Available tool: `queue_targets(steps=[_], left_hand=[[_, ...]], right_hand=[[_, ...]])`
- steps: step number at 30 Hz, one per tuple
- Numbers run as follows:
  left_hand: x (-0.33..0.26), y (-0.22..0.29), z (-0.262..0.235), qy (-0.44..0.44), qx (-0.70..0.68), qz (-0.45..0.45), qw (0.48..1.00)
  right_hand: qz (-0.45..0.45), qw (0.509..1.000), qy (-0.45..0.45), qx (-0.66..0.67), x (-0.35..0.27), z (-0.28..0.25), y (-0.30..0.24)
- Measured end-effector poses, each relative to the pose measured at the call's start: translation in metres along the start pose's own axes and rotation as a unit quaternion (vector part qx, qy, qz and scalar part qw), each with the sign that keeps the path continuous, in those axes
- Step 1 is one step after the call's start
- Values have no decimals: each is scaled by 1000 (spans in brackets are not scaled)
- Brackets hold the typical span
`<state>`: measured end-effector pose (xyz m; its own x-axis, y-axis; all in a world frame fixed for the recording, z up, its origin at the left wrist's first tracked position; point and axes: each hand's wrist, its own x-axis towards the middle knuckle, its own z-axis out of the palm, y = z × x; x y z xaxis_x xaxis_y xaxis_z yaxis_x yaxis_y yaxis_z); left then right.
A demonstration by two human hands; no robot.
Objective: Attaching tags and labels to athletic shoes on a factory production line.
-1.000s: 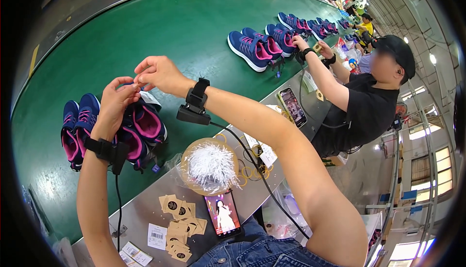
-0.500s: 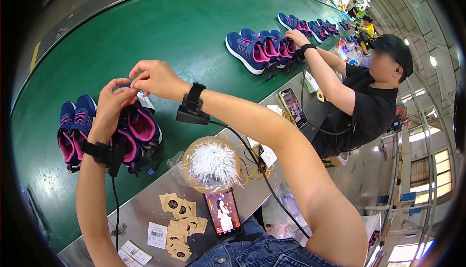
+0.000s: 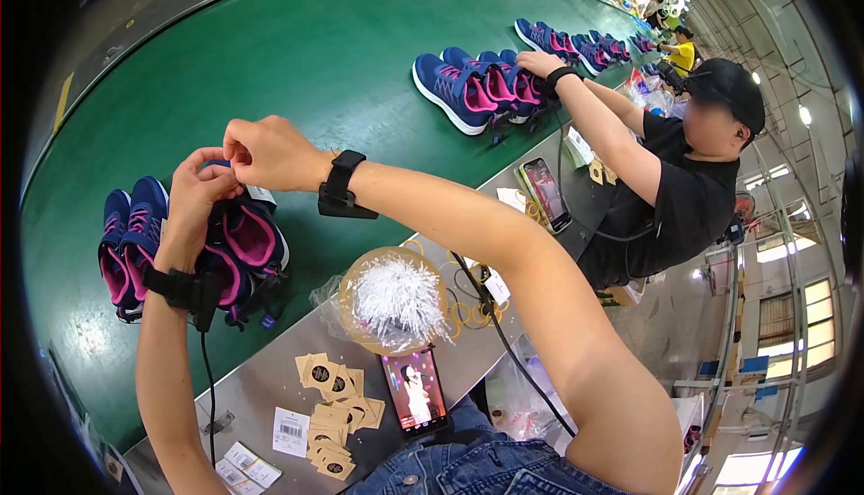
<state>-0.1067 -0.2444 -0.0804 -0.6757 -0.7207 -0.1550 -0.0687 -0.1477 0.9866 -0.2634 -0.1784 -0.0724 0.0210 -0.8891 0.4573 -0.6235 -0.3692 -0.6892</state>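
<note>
My left hand (image 3: pixel 200 187) and my right hand (image 3: pixel 274 155) meet fingertip to fingertip above a navy sneaker with a pink lining (image 3: pixel 250 238). Both are closed in a pinch; whatever sits between the fingers is too small to make out. A white tag (image 3: pixel 261 196) shows just under my right hand, beside that sneaker. Part of the sneaker and its mate is hidden behind my left hand and wrist. Left of my left wrist stand two more navy sneakers (image 3: pixel 142 225) with pink laces. Black bands with boxes and cables circle both wrists.
The sneakers stand on a green belt (image 3: pixel 342 63). On the metal ledge lie a round dish (image 3: pixel 349 337) heaped with white strands (image 3: pixel 396 301), brown card tags (image 3: pixel 337 418), a white tag (image 3: pixel 290 432) and a phone (image 3: pixel 414 391). At right a co-worker (image 3: pixel 666 171) handles similar sneakers (image 3: pixel 472 90).
Both hands have shifted slightly left, and my right hand's fingers have curled in tighter against my left fingertips. The sneakers near me sit a little farther left. The co-worker's hand has moved slightly left.
</note>
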Motion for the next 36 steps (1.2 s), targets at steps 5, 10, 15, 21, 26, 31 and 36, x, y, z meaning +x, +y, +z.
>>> queue_targets(steps=[5, 10, 15, 21, 26, 31, 36], left_hand=[[-5, -3, -3, -2, 6, -8, 1000], [3, -12, -4, -6, 92, 102, 990], [-13, -8, -6, 99, 235, 183, 949], [-62, 33, 43, -127, 148, 191, 962], [-120, 46, 86, -276, 154, 306, 898], [-144, 22, 117, -266, 229, 406, 844], [-153, 8, 131, -237, 287, 432, 821]], right_hand=[[-12, 1000, -10, 18, -1, 2, 5], [-87, 975, -43, -200, -3, -9, 10], [9, 982, -151, -117, -23, -86, -47], [170, 951, -231, -115, -112, -141, -119], [187, 977, -42, -93, -175, -131, -141], [99, 993, 22, -63, -224, -107, -163], [93, 990, 37, -101, -236, -88, -169]])
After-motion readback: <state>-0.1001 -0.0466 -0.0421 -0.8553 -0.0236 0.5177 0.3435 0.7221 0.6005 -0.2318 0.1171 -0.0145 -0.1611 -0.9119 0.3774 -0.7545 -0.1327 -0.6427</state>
